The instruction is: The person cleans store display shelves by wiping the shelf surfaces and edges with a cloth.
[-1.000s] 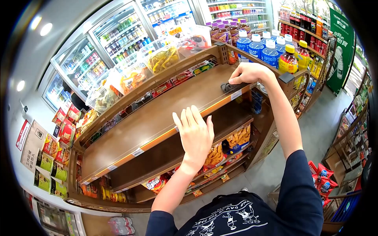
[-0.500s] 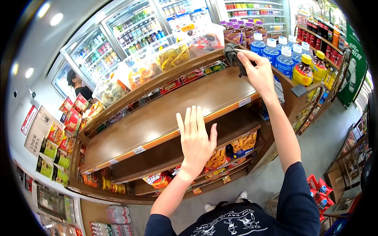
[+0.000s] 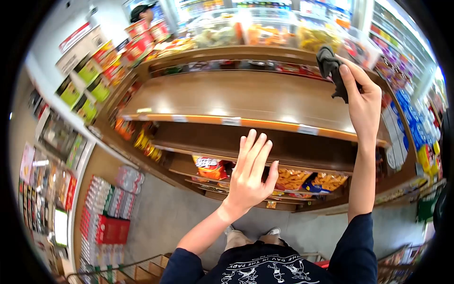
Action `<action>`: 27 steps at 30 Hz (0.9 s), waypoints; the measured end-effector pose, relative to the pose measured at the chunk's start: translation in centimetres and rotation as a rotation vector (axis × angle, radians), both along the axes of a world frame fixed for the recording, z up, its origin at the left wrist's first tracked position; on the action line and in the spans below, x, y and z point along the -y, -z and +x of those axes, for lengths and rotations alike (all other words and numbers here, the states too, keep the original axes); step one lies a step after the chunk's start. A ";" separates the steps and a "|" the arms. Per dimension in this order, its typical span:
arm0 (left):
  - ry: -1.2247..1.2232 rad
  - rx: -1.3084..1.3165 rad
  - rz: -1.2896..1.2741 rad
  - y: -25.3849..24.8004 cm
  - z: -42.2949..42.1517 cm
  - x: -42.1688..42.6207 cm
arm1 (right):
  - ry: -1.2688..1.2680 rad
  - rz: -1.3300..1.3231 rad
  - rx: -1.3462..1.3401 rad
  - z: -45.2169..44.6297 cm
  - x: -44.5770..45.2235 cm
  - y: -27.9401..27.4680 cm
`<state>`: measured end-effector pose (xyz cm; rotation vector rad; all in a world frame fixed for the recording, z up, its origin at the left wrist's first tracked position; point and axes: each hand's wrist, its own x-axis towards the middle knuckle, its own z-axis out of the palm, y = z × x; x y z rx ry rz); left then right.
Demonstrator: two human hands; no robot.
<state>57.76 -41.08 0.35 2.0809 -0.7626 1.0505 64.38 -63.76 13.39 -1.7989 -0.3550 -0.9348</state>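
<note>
A dark grey cloth hangs crumpled from my right hand, pinched between thumb and fingers above the right end of the brown top shelf. My left hand holds nothing; its fingers are stretched out and lie in front of the shelf's orange-edged price strip. Whether the left fingertips touch anything, I cannot tell. Beneath the top shelf runs a lower brown shelf. Under that, bagged snacks and a red-and-white chip bag show past my left hand.
Clear plastic bins of packaged food stand along the back ledge. Green and red packets hang at the left. Blue-labelled bottles stand on the right. Bottle packs sit at lower left. A person in a dark cap is behind the shelving.
My view has swung left, so the shelf now lies more level and the bottles sit at the right edge. The cloth in my right hand is now held off the back ledge's right corner.
</note>
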 end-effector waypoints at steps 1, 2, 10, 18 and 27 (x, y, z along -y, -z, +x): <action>-0.022 -0.001 -0.022 -0.1 -0.1 -1.1 | -0.010 -0.052 -0.001 0.4 -1.5 -0.4; -0.054 0.009 -0.036 -0.1 -0.1 -2.4 | -0.016 -0.104 0.000 0.8 -2.9 -0.8; -0.174 0.030 -0.125 -0.4 -0.9 -14.2 | -0.125 -0.386 0.106 5.0 -17.3 -2.9; -0.304 -0.041 -0.206 0.7 -2.3 -24.4 | -0.262 -0.556 0.182 9.4 -32.7 -2.2; -0.366 -0.083 -0.281 2.1 -3.2 -28.0 | -0.285 -0.839 0.283 17.8 -43.8 0.2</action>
